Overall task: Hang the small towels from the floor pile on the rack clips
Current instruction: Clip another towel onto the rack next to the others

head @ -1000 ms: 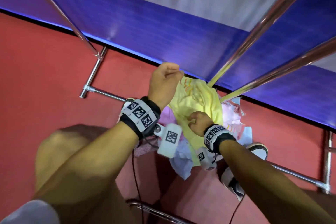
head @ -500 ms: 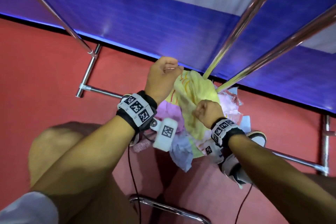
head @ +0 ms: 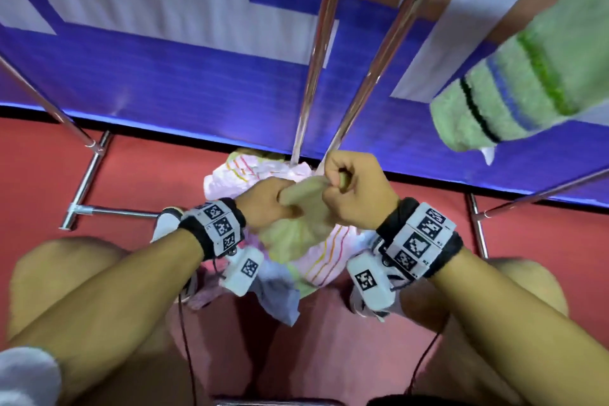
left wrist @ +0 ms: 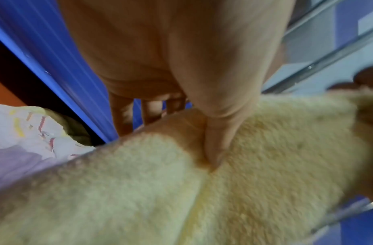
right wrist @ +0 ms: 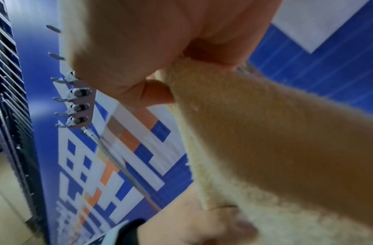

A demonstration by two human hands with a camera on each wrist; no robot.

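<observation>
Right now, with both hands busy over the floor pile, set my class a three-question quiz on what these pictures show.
1. True or false: the left hand and the right hand both grip the yellow towel.
2. Which towel already hangs at the upper right? A. the green striped towel B. a plain red one C. a black one
3. Fill in: the pile of small towels lies on the ____ floor.

Key: 1 true; 2 A; 3 red.

Fuzzy terry-cloth yellow towel (head: pixel 296 234); shiny metal rack poles (head: pixel 321 53).
</observation>
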